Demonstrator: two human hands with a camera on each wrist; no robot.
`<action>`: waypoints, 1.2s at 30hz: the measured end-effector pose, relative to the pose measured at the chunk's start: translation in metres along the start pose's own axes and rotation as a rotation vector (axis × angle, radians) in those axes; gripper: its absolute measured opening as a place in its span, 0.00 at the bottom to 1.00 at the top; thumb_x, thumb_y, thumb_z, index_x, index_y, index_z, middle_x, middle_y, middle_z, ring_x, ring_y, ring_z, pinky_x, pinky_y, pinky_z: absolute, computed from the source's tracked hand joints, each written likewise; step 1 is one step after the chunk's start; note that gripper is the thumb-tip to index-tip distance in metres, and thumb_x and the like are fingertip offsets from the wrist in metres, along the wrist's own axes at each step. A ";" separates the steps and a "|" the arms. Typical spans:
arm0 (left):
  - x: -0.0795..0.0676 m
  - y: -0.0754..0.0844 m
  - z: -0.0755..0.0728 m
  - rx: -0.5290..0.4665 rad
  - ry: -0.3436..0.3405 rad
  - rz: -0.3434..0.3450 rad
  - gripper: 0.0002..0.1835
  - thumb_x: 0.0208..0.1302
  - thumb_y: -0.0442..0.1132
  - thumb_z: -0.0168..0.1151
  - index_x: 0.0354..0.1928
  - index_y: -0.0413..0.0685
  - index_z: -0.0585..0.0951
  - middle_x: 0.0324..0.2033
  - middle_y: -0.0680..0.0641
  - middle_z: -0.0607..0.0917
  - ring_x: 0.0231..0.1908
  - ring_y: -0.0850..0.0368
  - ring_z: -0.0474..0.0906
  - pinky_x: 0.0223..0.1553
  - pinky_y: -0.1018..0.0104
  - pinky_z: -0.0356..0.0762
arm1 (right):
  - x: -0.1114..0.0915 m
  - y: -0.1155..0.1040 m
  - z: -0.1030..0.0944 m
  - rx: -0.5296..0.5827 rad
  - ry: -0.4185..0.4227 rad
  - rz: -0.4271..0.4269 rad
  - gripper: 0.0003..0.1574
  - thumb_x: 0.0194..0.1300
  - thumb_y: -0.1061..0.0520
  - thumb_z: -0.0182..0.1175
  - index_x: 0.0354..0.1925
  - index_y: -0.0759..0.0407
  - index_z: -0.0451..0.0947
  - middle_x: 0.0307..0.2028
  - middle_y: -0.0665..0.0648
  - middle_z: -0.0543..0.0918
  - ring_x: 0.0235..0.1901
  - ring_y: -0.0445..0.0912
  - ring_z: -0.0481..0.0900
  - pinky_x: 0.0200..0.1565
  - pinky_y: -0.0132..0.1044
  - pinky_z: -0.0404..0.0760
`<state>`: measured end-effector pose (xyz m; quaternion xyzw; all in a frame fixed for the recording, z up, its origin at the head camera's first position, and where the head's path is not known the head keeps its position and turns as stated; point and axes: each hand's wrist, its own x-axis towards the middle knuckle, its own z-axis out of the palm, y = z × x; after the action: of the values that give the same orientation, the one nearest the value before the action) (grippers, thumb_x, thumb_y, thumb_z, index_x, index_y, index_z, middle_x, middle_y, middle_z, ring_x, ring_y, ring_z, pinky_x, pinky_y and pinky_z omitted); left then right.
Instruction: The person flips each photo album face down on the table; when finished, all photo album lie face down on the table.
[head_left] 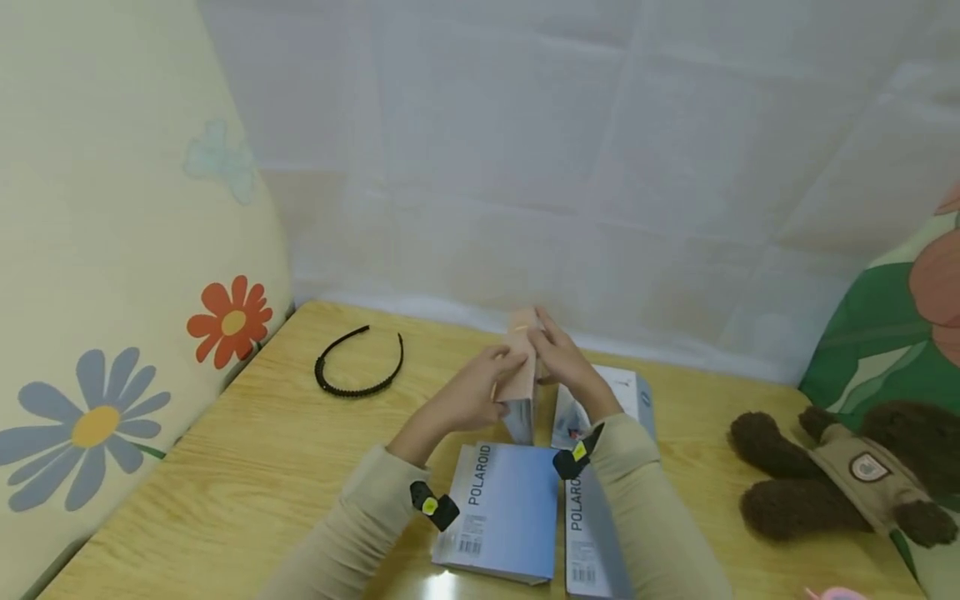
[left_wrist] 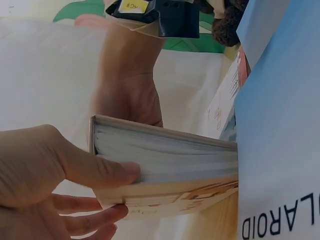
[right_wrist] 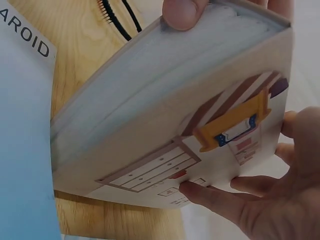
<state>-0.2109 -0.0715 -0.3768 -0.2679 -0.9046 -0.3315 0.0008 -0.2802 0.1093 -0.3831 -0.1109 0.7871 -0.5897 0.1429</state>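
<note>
Both hands hold a beige photo album [head_left: 516, 385] with drawings on its cover, tilted up over the table. My left hand [head_left: 472, 387] grips one side; in the left wrist view its thumb [left_wrist: 115, 172] lies across the page edges [left_wrist: 170, 162] and its fingers bear on the cover. On the other side, my right hand [head_left: 566, 358] holds the album, its fingertips [right_wrist: 197, 191] spread against the illustrated cover [right_wrist: 165, 165]. A blue POLAROID album [head_left: 513, 508] lies flat just in front of it.
Another POLAROID album [head_left: 588, 542] and a white, blue-edged one [head_left: 622, 385] lie by my right forearm. A black headband [head_left: 360, 392] is at the back left. On the right lies a brown plush bear [head_left: 832, 475]. A flowered cushion [head_left: 135, 250] borders the left side.
</note>
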 end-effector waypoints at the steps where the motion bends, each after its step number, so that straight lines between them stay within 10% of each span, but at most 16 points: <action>1: 0.000 -0.002 0.002 -0.038 0.011 -0.010 0.47 0.51 0.23 0.71 0.74 0.39 0.62 0.70 0.33 0.62 0.66 0.37 0.65 0.61 0.45 0.72 | 0.000 0.001 -0.001 0.007 -0.005 0.003 0.40 0.80 0.45 0.40 0.80 0.46 0.36 0.72 0.69 0.60 0.63 0.65 0.69 0.51 0.65 0.78; 8: -0.003 -0.029 0.030 -0.352 0.046 -0.092 0.61 0.44 0.28 0.78 0.78 0.45 0.51 0.70 0.40 0.65 0.61 0.40 0.71 0.60 0.46 0.73 | -0.001 0.004 -0.001 0.019 0.001 0.038 0.40 0.80 0.44 0.41 0.80 0.43 0.37 0.71 0.71 0.61 0.63 0.66 0.69 0.50 0.65 0.78; 14: 0.001 -0.048 0.056 -0.458 -0.071 -0.035 0.51 0.48 0.32 0.77 0.74 0.47 0.61 0.64 0.41 0.73 0.61 0.43 0.72 0.64 0.46 0.68 | -0.001 0.006 -0.003 0.038 0.033 0.057 0.39 0.80 0.46 0.41 0.80 0.41 0.38 0.71 0.69 0.61 0.63 0.66 0.68 0.50 0.64 0.79; 22: 0.003 -0.052 0.056 -0.539 -0.124 -0.103 0.49 0.49 0.30 0.73 0.74 0.44 0.60 0.62 0.39 0.74 0.60 0.40 0.73 0.59 0.47 0.74 | -0.004 0.010 -0.005 0.094 0.046 0.082 0.38 0.80 0.47 0.38 0.80 0.40 0.36 0.72 0.66 0.60 0.66 0.64 0.66 0.53 0.60 0.79; 29: -0.004 -0.059 0.040 -0.418 -0.096 -0.220 0.54 0.45 0.29 0.75 0.76 0.45 0.58 0.67 0.35 0.69 0.65 0.37 0.67 0.63 0.44 0.70 | -0.008 0.017 -0.007 0.008 0.132 0.034 0.36 0.80 0.55 0.39 0.80 0.54 0.41 0.66 0.70 0.69 0.45 0.53 0.80 0.44 0.43 0.83; 36: -0.012 -0.066 0.030 -0.133 -0.052 -0.243 0.46 0.39 0.28 0.75 0.67 0.37 0.72 0.61 0.35 0.74 0.58 0.43 0.72 0.62 0.46 0.70 | -0.012 0.034 0.000 -0.269 0.194 0.041 0.40 0.70 0.53 0.53 0.74 0.67 0.56 0.66 0.72 0.69 0.66 0.63 0.66 0.65 0.53 0.69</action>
<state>-0.2275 -0.1010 -0.4423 -0.1641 -0.9062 -0.3813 -0.0806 -0.2688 0.1228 -0.4142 -0.0554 0.8712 -0.4838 0.0624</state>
